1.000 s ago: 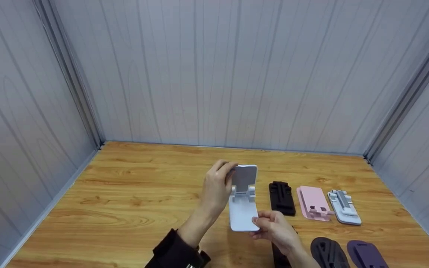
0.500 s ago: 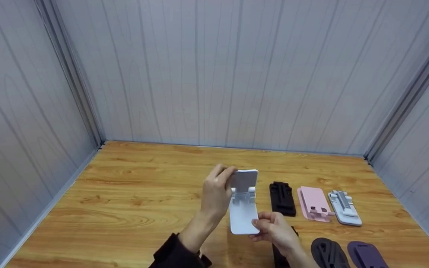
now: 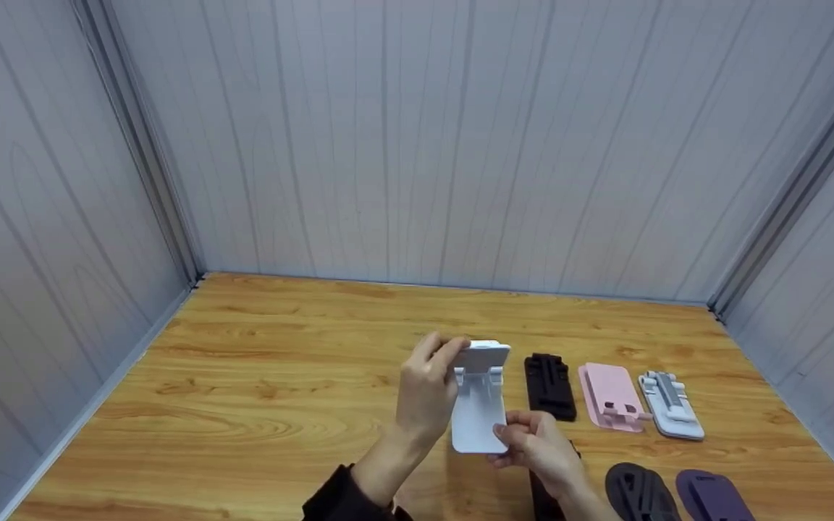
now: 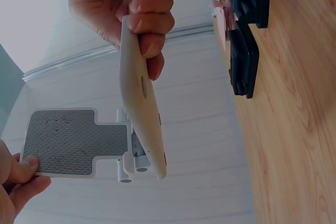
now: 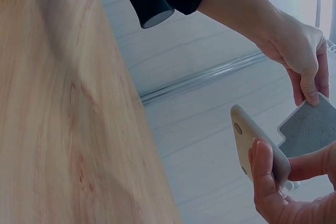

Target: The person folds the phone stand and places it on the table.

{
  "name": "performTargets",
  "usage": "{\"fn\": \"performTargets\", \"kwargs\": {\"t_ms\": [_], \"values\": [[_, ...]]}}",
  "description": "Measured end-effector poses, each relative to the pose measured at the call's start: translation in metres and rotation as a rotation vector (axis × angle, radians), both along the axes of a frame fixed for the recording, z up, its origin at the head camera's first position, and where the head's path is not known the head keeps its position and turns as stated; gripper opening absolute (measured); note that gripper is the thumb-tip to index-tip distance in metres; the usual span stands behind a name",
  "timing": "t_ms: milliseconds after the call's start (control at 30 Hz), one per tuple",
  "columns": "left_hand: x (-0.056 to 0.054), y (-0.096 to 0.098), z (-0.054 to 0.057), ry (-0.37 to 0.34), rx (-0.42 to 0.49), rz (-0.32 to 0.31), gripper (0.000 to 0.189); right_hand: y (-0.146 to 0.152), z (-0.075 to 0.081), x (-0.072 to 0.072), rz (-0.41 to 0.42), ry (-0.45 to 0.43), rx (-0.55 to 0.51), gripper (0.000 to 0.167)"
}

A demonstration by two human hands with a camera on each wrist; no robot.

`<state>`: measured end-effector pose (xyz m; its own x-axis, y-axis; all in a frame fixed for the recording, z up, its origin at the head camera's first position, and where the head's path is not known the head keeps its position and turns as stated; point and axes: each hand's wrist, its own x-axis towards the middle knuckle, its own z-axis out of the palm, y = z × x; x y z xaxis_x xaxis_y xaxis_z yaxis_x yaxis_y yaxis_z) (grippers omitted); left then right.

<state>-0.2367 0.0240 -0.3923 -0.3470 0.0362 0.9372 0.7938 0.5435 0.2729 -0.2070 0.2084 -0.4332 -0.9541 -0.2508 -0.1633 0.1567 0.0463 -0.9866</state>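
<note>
A white folding phone stand (image 3: 476, 423) is held above the table, its upper plate tipped up from the base on a hinge. My left hand (image 3: 428, 394) pinches the upper plate (image 4: 60, 142), which has a grey textured pad, at its far left edge. With thumb and fingers, my right hand (image 3: 544, 449) grips the near right corner of the base (image 4: 139, 93). Both hands show in the right wrist view, the left hand (image 5: 299, 51) above and the right hand (image 5: 278, 187) at the lower right, partly covering the stand.
On the right lie a black phone stand (image 3: 549, 387), a pink one (image 3: 611, 394) and a white-grey one (image 3: 670, 405). Nearer are a dark oval stand (image 3: 640, 492) and a purple one (image 3: 712, 496). Another black item (image 3: 544, 499) is partly under my right forearm. Pale walls enclose the wooden table (image 3: 258, 391).
The upper plate has tilted down toward me, so its grey face looks shorter. My left hand has lowered with it. My right hand keeps its grip on the base, shifting slightly right.
</note>
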Motion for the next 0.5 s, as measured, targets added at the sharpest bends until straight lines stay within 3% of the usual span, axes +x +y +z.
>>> {"fn": "performTargets", "kwargs": {"t_ms": [500], "values": [[0.004,0.007,-0.022,0.118,0.013,-0.011,0.044,0.006,0.002,-0.005,-0.022,-0.015,-0.038,0.031]]}}
